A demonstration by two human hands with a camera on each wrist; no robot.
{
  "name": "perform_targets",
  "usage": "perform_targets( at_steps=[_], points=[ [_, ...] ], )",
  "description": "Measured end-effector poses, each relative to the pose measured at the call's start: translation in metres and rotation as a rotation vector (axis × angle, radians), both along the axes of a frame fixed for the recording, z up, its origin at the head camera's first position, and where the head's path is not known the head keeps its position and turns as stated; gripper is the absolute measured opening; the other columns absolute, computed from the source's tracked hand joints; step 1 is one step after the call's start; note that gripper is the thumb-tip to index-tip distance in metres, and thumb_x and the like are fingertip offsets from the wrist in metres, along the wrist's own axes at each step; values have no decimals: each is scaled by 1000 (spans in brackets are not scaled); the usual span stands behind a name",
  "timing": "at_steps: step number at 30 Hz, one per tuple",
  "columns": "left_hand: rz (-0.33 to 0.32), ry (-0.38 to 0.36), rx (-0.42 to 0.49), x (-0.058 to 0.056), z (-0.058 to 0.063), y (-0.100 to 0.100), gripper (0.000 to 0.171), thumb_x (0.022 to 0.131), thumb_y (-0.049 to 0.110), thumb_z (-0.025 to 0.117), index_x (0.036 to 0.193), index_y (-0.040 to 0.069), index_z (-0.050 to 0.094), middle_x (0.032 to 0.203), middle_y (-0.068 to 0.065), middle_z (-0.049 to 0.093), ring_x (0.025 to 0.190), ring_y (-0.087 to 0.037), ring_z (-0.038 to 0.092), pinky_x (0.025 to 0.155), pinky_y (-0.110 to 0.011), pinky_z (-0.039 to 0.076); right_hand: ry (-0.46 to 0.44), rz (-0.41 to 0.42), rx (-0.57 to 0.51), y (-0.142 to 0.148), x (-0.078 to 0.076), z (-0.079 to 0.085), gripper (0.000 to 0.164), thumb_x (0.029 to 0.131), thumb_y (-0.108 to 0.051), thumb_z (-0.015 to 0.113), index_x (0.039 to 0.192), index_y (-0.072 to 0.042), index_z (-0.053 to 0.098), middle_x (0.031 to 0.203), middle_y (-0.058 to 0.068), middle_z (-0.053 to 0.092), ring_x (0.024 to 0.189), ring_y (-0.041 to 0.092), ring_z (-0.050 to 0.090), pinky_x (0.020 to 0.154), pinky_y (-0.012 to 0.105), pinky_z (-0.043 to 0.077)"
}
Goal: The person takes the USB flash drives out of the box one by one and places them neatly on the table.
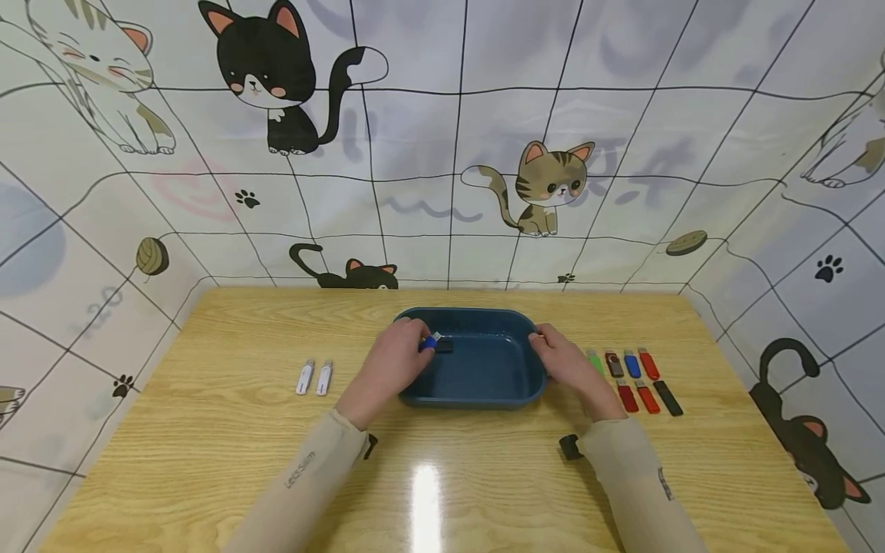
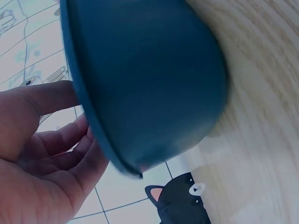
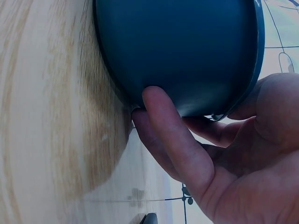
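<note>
A dark blue plastic bin (image 1: 484, 405) stands on the wooden table. Over its left end, my left hand (image 1: 396, 355) pinches a blue USB flash drive (image 1: 429, 342) whose metal plug points up and right. A black USB flash drive (image 1: 445, 347) lies on the bin floor beside it. In the left wrist view the bin's wall (image 2: 149, 79) hides the fingertips of the left hand (image 2: 51, 154) and the drive. My right hand (image 1: 568, 361) grips the bin's right end, thumb at the rim. The right wrist view shows fingers (image 3: 173, 133) against the outer wall.
Two white USB flash drives (image 1: 324, 379) lie left of the bin. To its right are several more, among them a green one (image 1: 595, 362), a blue one (image 1: 632, 364), red ones and a black one (image 1: 668, 399). A cat-print cloth (image 1: 415, 153) surrounds the table.
</note>
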State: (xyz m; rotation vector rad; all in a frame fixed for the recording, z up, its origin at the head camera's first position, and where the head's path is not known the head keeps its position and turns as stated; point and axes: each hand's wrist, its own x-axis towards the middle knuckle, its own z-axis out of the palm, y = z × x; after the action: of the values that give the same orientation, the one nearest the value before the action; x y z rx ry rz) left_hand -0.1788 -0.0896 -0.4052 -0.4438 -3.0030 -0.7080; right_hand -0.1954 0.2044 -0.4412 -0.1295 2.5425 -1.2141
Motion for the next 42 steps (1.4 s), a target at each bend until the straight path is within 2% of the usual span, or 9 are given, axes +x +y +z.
perform_targets(
  at_steps=[4, 12, 21, 31, 37, 42],
  points=[
    [30, -1, 51, 2, 5, -7, 19, 95, 14, 76, 107, 1, 71, 97, -10, 67, 82, -22, 58, 72, -36, 54, 0, 1, -10, 1, 0, -1, 52, 114, -26, 34, 154, 6, 31, 150, 35, 41, 124, 49, 55, 79, 48, 61],
    [93, 0, 128, 8, 10, -21, 22, 94, 13, 77, 111, 0, 72, 103, -12, 70, 89, -24, 64, 78, -39, 58, 1, 4, -26, 2, 0, -3, 51, 114, -26, 34, 153, 7, 32, 147, 35, 43, 122, 48, 57, 77, 47, 61],
    [146, 22, 190, 10, 14, -49, 25, 94, 14, 76, 113, -2, 72, 100, -14, 69, 90, -27, 65, 80, -43, 56, -9, 0, -43, 1, 0, -2, 53, 114, -27, 34, 154, 7, 30, 147, 35, 42, 123, 48, 56, 77, 48, 62],
    [208, 42, 196, 11, 19, -78, 26, 96, 13, 73, 114, -6, 70, 101, -17, 70, 90, -30, 67, 81, -46, 57, -3, 4, -43, 3, 0, -3, 52, 114, -27, 33, 154, 7, 32, 148, 35, 42, 127, 47, 54, 87, 50, 58],
    [222, 46, 188, 11, 17, -91, 26, 97, 12, 71, 114, -7, 70, 99, -18, 70, 88, -30, 66, 79, -47, 57, -8, 0, -43, 3, 0, -2, 52, 114, -27, 34, 153, 7, 32, 147, 35, 43, 125, 47, 55, 85, 50, 59],
    [238, 11, 168, 12, 17, -112, 28, 99, 13, 67, 117, -8, 68, 99, -18, 70, 87, -30, 67, 76, -47, 56, -16, -6, -44, 2, 0, -3, 53, 114, -27, 34, 154, 7, 31, 148, 35, 42, 126, 48, 54, 83, 50, 60]
  ],
)
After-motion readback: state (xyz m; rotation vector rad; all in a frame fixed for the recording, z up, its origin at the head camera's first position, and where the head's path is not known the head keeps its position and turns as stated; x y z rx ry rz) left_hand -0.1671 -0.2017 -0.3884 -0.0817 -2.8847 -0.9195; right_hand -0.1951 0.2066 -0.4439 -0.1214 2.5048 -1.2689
